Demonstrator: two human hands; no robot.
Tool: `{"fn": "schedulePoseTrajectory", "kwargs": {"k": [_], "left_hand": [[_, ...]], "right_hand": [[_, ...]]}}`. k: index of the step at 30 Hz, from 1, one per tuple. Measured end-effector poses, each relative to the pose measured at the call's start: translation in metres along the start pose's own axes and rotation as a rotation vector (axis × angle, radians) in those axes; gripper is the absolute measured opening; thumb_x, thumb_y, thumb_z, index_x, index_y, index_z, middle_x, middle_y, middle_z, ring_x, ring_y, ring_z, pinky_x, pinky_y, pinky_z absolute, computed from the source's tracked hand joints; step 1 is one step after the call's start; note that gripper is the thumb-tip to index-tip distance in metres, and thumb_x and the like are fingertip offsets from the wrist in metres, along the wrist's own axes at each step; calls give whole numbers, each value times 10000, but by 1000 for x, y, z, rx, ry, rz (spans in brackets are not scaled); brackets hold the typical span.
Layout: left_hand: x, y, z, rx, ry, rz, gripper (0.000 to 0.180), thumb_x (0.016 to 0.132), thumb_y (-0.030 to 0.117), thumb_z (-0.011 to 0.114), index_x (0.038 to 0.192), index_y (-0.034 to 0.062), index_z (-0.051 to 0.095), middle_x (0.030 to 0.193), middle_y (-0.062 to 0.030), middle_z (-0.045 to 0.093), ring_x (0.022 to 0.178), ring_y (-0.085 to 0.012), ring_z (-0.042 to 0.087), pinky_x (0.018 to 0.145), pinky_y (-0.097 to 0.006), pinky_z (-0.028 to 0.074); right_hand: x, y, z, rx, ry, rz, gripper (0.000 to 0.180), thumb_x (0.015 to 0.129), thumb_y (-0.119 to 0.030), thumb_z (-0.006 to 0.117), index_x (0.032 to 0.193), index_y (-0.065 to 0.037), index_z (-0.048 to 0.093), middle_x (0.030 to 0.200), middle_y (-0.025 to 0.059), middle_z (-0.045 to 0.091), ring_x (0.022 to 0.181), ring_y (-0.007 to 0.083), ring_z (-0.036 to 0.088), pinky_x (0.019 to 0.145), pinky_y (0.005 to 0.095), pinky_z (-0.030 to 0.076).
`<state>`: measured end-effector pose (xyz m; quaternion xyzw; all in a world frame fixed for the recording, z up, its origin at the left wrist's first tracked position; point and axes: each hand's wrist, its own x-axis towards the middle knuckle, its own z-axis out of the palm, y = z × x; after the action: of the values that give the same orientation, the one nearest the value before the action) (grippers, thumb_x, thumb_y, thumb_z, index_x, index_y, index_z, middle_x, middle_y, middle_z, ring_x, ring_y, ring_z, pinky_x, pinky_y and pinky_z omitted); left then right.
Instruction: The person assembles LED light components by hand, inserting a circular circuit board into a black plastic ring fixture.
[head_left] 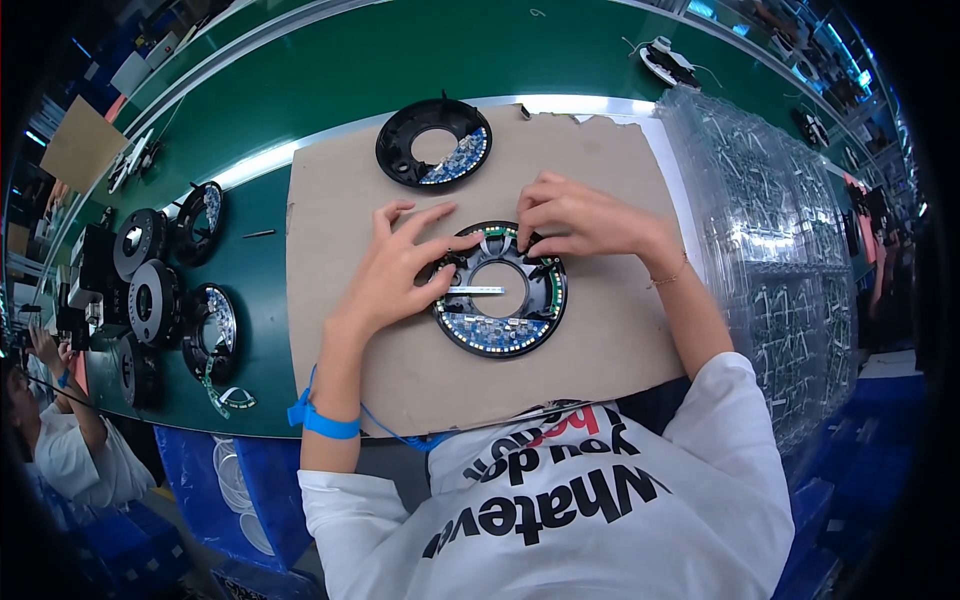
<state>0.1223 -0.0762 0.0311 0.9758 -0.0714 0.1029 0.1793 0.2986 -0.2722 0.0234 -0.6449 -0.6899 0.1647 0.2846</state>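
Observation:
A round black ring housing [487, 351] lies on the cardboard in front of me, a blue circuit board [500, 332] along its near side. A green LED strip [557, 285] runs round its rim, and a white flat cable [475, 291] reaches across the centre hole. My left hand [405, 262] rests with spread fingers on the housing's left side, index fingertip at the upper rim, thumb lower down. The fingers of my right hand [570, 218] are curled and pinched at the upper right rim, on the green strip as far as I can see; their tips partly cover it.
A second black ring housing [435, 105] with a blue board lies beyond, at the cardboard's [340, 220] far edge. Several ring parts [155, 303] stand at left, near a loose green strip [235, 398]. Clear plastic trays [775, 260] are stacked at right. Another person [75, 450] sits far left.

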Motion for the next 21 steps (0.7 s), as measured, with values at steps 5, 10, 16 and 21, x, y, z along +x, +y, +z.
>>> {"fn": "schedulePoseTrajectory", "kwargs": {"k": [5, 10, 16, 21], "left_hand": [[-1, -2, 1, -8, 12, 10, 373, 723, 157, 603, 1086, 235, 636, 1289, -52, 466, 1121, -393, 322, 982, -454, 314], [-1, -3, -1, -18, 8, 17, 374, 713, 160, 609, 1080, 227, 638, 1298, -52, 461, 1126, -392, 320, 982, -460, 315], [-2, 1, 0, -54, -11, -35, 361, 701, 176, 611, 1060, 205, 640, 1320, -53, 446, 1141, -403, 306, 993, -464, 296], [-3, 1, -1, -80, -86, -84, 407, 711, 160, 588, 1113, 218, 623, 1383, -29, 375, 1160, -374, 258, 1032, -443, 231]], "right_hand": [[1, -2, 4, 18, 45, -4, 203, 711, -109, 681, 884, -68, 583, 987, 49, 507, 939, 230, 457, 840, 328, 400], [2, 4, 8, 90, 84, 56, 456, 694, -137, 694, 1074, -82, 449, 1032, 75, 471, 1016, 255, 438, 887, 335, 369], [4, 7, 7, 19, -16, 211, 487, 717, -169, 679, 1109, -105, 396, 1094, 66, 456, 1031, 262, 423, 911, 380, 321], [8, -4, 2, -37, -105, 268, 490, 737, -171, 659, 1133, -126, 375, 1115, 58, 445, 1011, 264, 419, 879, 402, 313]]}}
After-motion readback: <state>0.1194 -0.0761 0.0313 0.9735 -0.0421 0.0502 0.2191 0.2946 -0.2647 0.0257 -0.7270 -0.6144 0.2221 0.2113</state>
